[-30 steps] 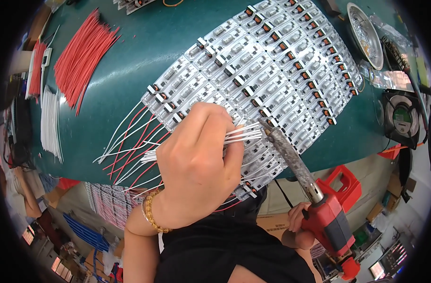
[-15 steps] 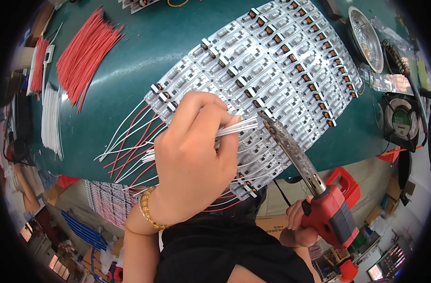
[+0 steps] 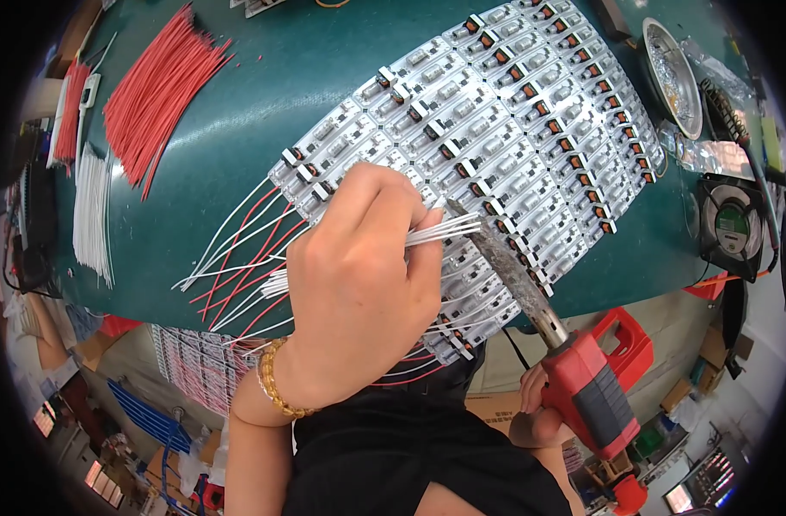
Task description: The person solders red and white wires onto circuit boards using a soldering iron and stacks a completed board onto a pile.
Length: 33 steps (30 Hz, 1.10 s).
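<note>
A small bundle of white wires [image 3: 449, 229] is pinched between the thumb and fingers of my left hand [image 3: 359, 275], its ends poking out to the right over the circuit board panel [image 3: 462, 112]. My right hand [image 3: 541, 408] is wrapped round the red and black handle of a soldering iron [image 3: 591, 396]. The iron's dark, worn tip reaches up and left to the board, close beside the wire ends. Whether tip and wires touch, I cannot tell. Red and white wires [image 3: 238, 249] trail off the panel's left edge, and part of the panel is hidden under my left hand.
Piles of red wires [image 3: 156, 103] and white wires [image 3: 92, 215] lie on the green table [image 3: 238, 112] at the left. At the right are a metal dish [image 3: 671, 77], a coiled iron stand [image 3: 721, 107] and a fan [image 3: 731, 219]. Another board panel [image 3: 199, 365] hangs below the table's front edge.
The soldering iron has shifted left, its tip now nearer my left hand. The wire ends reach slightly farther right past my fingers. The panel sits slightly differently in the picture.
</note>
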Each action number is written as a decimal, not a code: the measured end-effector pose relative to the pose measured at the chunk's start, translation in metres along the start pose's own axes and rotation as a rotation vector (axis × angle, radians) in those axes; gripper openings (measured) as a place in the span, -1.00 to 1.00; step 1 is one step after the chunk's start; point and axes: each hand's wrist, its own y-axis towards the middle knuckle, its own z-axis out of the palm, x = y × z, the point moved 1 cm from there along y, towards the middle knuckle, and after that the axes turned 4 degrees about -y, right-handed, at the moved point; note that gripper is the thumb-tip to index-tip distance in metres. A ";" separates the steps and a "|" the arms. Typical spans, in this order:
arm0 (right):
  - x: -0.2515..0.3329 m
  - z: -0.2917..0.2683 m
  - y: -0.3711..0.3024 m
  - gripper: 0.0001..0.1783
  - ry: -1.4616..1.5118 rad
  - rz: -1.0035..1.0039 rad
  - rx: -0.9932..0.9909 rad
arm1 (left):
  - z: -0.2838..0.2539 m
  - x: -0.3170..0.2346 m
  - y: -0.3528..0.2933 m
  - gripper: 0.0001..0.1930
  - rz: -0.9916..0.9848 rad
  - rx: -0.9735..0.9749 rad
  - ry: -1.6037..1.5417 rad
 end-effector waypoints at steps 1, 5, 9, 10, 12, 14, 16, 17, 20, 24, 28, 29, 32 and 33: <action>0.017 0.001 -0.002 -0.83 -0.086 0.146 -0.007 | -0.002 -0.002 0.005 -0.86 0.014 -0.004 -0.037; -0.053 -0.030 -0.027 -0.80 0.217 -0.295 0.090 | -0.003 -0.010 0.003 -0.92 -0.062 0.026 -0.002; 0.005 0.001 0.002 -0.02 0.051 -0.095 0.148 | -0.003 -0.006 0.002 -0.92 -0.066 0.025 -0.005; -0.010 -0.009 -0.001 -0.01 -0.115 -0.224 0.111 | -0.004 -0.007 0.004 -0.92 -0.086 0.030 -0.008; -0.013 -0.010 -0.001 -0.01 -0.276 -0.356 0.077 | -0.004 -0.008 0.003 -0.92 -0.069 0.021 -0.004; 0.000 0.002 0.007 -0.34 -0.262 -0.208 -0.007 | -0.005 -0.009 0.003 -0.92 -0.052 0.015 0.000; -0.005 0.008 0.013 -0.23 -0.143 -0.287 0.029 | -0.006 -0.011 0.005 -0.91 -0.065 0.013 -0.033; -0.006 0.009 0.016 0.00 -0.025 -0.364 0.064 | -0.008 -0.013 0.007 -0.91 -0.065 0.011 -0.034; -0.006 0.008 0.026 0.02 0.081 -0.375 0.167 | -0.016 -0.011 0.014 -0.89 -0.012 -0.054 0.058; -0.009 0.005 0.020 0.02 -0.084 -0.428 0.093 | -0.013 0.001 0.015 -0.87 -0.019 -0.036 0.050; -0.005 0.006 0.015 -0.77 -0.326 -0.209 -0.045 | -0.013 0.001 0.016 -0.87 -0.032 -0.023 0.043; -0.006 0.006 0.015 -0.84 -0.420 -0.216 -0.069 | -0.012 0.000 0.016 -0.87 -0.034 -0.023 0.042; -0.004 0.010 0.017 -0.81 -0.268 -0.156 -0.072 | -0.011 -0.001 0.015 -0.88 -0.036 -0.040 0.053; -0.002 0.009 0.018 -0.81 -0.269 -0.156 -0.071 | -0.011 -0.001 0.015 -0.89 -0.042 -0.036 0.060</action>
